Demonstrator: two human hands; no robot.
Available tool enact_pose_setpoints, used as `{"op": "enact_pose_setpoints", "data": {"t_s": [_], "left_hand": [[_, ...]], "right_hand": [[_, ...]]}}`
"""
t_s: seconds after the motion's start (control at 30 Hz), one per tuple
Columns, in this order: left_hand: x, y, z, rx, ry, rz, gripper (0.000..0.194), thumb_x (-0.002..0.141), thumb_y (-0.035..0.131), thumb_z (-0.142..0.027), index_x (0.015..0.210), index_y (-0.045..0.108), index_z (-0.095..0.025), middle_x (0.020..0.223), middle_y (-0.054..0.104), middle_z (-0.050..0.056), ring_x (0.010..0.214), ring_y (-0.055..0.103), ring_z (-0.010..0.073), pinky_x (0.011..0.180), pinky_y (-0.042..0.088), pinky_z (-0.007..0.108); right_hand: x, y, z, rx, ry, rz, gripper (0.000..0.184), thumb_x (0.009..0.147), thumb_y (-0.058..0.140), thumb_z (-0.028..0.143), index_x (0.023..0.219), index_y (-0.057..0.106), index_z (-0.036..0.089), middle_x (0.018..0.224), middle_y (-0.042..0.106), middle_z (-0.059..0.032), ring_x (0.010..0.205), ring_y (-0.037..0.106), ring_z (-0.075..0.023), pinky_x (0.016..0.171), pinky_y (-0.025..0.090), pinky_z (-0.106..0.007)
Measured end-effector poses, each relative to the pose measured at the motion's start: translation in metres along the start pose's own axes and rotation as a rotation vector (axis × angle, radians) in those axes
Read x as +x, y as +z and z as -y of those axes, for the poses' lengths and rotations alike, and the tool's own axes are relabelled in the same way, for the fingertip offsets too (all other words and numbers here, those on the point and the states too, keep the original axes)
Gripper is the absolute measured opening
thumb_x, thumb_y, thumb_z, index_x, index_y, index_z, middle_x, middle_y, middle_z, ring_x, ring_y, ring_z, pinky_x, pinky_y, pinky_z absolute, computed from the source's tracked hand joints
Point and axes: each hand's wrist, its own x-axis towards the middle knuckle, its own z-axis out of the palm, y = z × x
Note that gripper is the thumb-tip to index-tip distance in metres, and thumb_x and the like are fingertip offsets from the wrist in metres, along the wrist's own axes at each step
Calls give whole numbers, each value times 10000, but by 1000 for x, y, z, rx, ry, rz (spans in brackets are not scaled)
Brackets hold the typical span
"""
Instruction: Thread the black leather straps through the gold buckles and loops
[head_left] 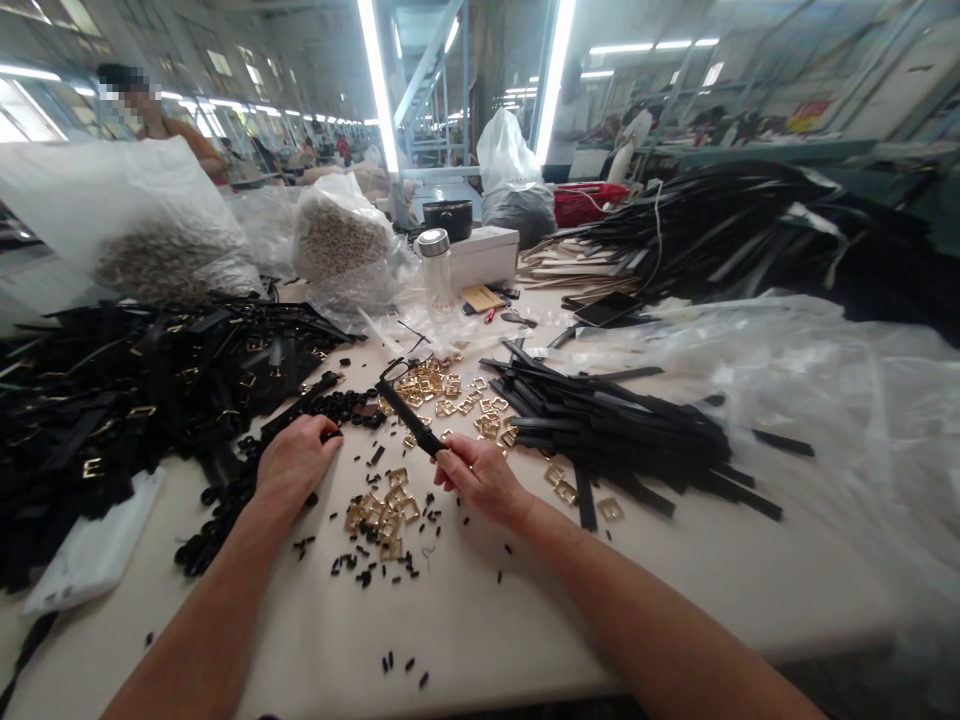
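My right hand (480, 475) is closed on the lower end of a black strap (409, 415), which slants up and to the left over the table. My left hand (296, 460) rests at the edge of a pile of small black loops (225, 530), thumb and fingers pinched together. Something small and dark shows at its fingertips, too little to name. Between the hands lie gold square buckles (390, 510) and scattered tiny black pieces (367, 575). More gold buckles (427, 380) are heaped beyond the strap.
Finished-looking buckled black straps (172, 390) are piled at left. Loose black strips (622, 430) lie at right, beside plastic sheeting (847, 400). Farther back stand a glass bottle (435, 265), a white box (484, 255) and filled plastic bags (337, 235). A person (180, 135) is behind, left.
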Motion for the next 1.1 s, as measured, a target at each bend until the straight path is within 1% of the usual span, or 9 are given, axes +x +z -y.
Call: {"op": "enact_pose_setpoints", "data": {"t_s": [0.17, 0.27, 0.33, 0.43, 0.5, 0.6, 0.83, 0.97, 1.1], "left_hand": [[1, 0, 2, -10, 6, -17, 205, 822, 521, -348, 865, 677, -223, 951, 698, 88, 861, 641, 269, 725, 454, 340], [-1, 2, -1, -113, 58, -41, 160, 793, 551, -318, 816, 674, -218, 880, 696, 74, 805, 632, 253, 722, 452, 341], [-4, 4, -6, -306, 66, -34, 140, 767, 598, -329, 791, 672, -213, 798, 685, 51, 737, 628, 233, 708, 460, 337], [-13, 4, -21, -814, -17, 40, 236, 719, 692, -408, 819, 662, -196, 680, 654, 9, 622, 615, 189, 643, 487, 313], [-21, 4, -35, -1144, -56, 105, 316, 683, 748, -433, 851, 661, -180, 684, 658, 1, 609, 619, 167, 623, 507, 295], [-34, 6, -57, -1407, -66, 166, 347, 652, 806, -403, 877, 678, -172, 742, 686, 7, 622, 630, 141, 630, 527, 274], [-45, 11, -78, -1635, -121, 274, 343, 638, 845, -351, 895, 708, -170, 827, 734, 29, 667, 652, 122, 679, 546, 254], [-44, 8, -80, -1742, -211, 243, 370, 595, 867, -349, 882, 704, -182, 870, 738, 18, 674, 671, 123, 707, 558, 267], [-44, 8, -81, -1730, -183, 261, 346, 612, 863, -328, 880, 707, -175, 856, 748, 27, 727, 694, 145, 734, 555, 269]], "right_hand": [[0, 1, -3, -4, 13, 3, 211, 928, 487, 267, 741, 544, 188, 685, 685, 1, 539, 615, -95, 547, 455, -196], [0, 1, -3, -4, 9, 6, 205, 929, 484, 268, 752, 547, 187, 692, 688, -3, 547, 623, -101, 547, 457, -199], [0, 1, -2, -3, 9, 5, 205, 927, 484, 268, 749, 546, 187, 689, 686, -3, 545, 623, -102, 543, 455, -199], [-1, 1, 0, -3, 17, 4, 208, 923, 487, 265, 738, 542, 187, 683, 684, -1, 540, 619, -98, 539, 450, -196], [-1, 1, 1, -15, 22, 2, 208, 924, 487, 266, 740, 544, 187, 683, 684, 2, 543, 618, -95, 543, 447, -195], [-1, 2, 1, -36, 29, -4, 215, 932, 486, 278, 749, 552, 186, 686, 686, 3, 547, 617, -95, 557, 447, -200], [-1, 2, -1, -106, 44, 14, 226, 940, 492, 299, 769, 586, 186, 699, 689, 1, 573, 626, -107, 583, 450, -215], [0, 2, -2, -61, 55, -12, 224, 946, 487, 304, 782, 585, 188, 703, 692, 3, 561, 622, -103, 574, 453, -211], [1, 1, -3, -109, 60, 6, 233, 945, 493, 302, 765, 588, 187, 696, 684, 8, 560, 616, -96, 570, 440, -203]]}}
